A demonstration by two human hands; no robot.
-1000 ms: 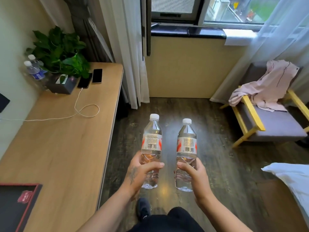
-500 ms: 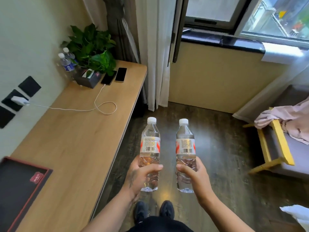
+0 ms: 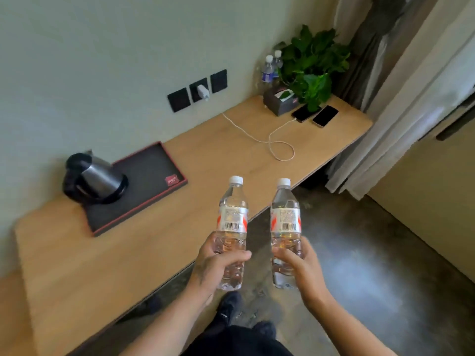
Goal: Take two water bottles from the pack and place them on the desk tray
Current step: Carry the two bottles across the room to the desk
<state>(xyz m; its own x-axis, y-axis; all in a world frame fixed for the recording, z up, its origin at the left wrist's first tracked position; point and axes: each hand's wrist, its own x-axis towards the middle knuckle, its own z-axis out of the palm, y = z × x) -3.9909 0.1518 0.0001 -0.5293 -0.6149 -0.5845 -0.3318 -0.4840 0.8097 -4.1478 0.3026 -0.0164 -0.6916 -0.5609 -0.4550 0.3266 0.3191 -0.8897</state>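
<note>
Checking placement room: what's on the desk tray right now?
On the tray: a steel kettle at its left end and a small red card. The kettle hides the tray beneath it.

A desk (image 3: 77, 265) runs along the wall, a tray (image 3: 151, 173) on it holding a kettle (image 3: 95, 179) at its left end, two phones (image 3: 314, 114) lying far right.
</note>
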